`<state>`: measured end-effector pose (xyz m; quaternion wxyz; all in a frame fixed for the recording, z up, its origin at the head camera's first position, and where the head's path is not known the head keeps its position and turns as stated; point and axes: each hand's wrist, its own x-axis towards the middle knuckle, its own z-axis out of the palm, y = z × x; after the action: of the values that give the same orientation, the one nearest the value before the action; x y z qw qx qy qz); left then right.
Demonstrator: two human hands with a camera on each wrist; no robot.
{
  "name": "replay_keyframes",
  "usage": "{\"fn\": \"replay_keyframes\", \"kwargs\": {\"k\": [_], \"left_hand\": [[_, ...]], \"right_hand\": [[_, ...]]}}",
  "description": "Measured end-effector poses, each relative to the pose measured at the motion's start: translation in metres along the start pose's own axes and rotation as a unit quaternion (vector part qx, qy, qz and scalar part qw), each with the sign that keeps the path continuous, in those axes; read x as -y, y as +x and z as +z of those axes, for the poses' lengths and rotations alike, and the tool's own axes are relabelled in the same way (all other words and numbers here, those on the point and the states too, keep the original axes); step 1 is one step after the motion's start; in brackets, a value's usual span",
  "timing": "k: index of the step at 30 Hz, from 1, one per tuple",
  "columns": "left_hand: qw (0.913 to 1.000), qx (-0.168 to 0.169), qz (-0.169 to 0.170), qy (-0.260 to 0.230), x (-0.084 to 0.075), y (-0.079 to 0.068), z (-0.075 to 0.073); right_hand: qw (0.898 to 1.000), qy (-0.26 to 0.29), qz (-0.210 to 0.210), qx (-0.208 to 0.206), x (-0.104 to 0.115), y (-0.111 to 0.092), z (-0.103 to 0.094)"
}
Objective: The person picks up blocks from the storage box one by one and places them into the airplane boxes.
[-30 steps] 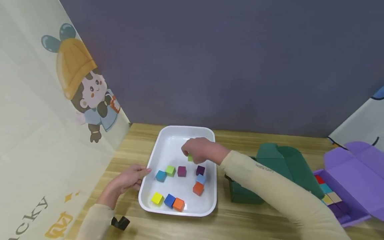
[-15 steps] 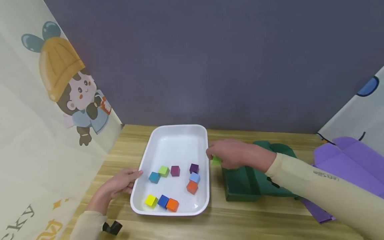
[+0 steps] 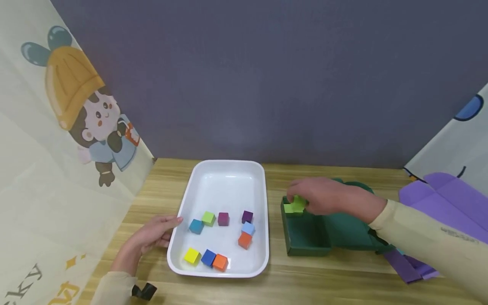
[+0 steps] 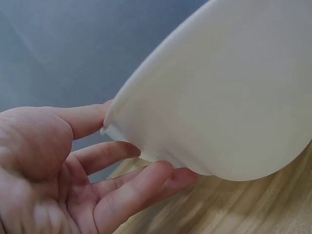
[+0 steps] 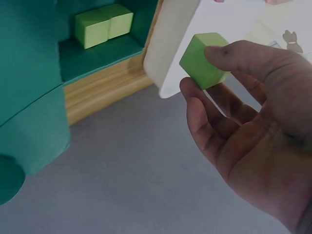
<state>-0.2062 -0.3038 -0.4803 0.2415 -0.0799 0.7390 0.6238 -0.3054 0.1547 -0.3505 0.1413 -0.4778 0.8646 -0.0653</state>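
My right hand (image 3: 324, 195) pinches a lime green cube (image 5: 204, 61) between thumb and fingertips, over the back left corner of the open green box (image 3: 308, 250). Inside the box, two more lime cubes (image 5: 97, 28) sit side by side in the right wrist view. My left hand (image 3: 154, 233) holds the left rim of the white tray (image 3: 228, 188), thumb on the rim and fingers below it. Loose cubes lie in the tray: a lime one (image 3: 208, 218), a teal one (image 3: 196, 226), a magenta one (image 3: 223, 219), and several others towards the front and right.
Behind my right forearm lies the green box's lid (image 3: 347, 231). A purple box with its lid open (image 3: 438, 207) stands at the far right, partly covered by my sleeve. A dark wall (image 3: 267, 84) rises behind the wooden table (image 3: 324, 279).
My right hand has carried the lime cube from the tray rightwards to above the green box. My left hand stays at the tray's rim. The head view has shifted slightly right.
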Motion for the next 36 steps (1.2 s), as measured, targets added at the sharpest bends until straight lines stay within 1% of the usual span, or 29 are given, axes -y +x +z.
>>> {"fn": "replay_keyframes", "kwargs": {"k": [4,8,10,14,17,20,27,32,36], "left_hand": [[1.0000,-0.002,0.002,-0.003,0.002,-0.001,0.002],[0.9999,-0.012,-0.002,-0.006,0.008,-0.005,0.002],[0.9998,-0.015,-0.004,-0.008,0.011,-0.007,0.001],[0.9998,-0.018,-0.008,-0.009,0.015,-0.007,0.001],[0.9998,-0.017,-0.006,-0.009,0.015,-0.006,0.000],[0.9999,-0.011,-0.001,-0.010,0.014,-0.006,0.000],[0.9997,-0.022,-0.007,-0.010,0.014,-0.006,0.003],[0.9999,-0.012,0.006,-0.008,0.012,-0.001,0.000],[0.9999,-0.007,0.008,-0.011,0.011,0.002,0.000]], "right_hand": [[1.000,-0.002,0.001,-0.005,-0.004,-0.007,0.000],[1.000,-0.001,0.004,-0.009,-0.008,-0.009,0.007],[1.000,0.002,0.001,-0.004,-0.011,-0.008,0.013],[1.000,-0.001,0.010,0.019,-0.018,-0.005,0.025],[0.999,-0.014,0.021,0.029,-0.024,-0.003,0.033],[0.999,-0.025,0.026,0.030,-0.029,-0.001,0.040],[0.994,-0.092,0.032,0.050,-0.045,0.001,0.057],[0.991,-0.127,0.017,0.037,-0.058,0.003,0.064],[0.990,-0.136,0.005,0.024,-0.063,0.003,0.068]]}}
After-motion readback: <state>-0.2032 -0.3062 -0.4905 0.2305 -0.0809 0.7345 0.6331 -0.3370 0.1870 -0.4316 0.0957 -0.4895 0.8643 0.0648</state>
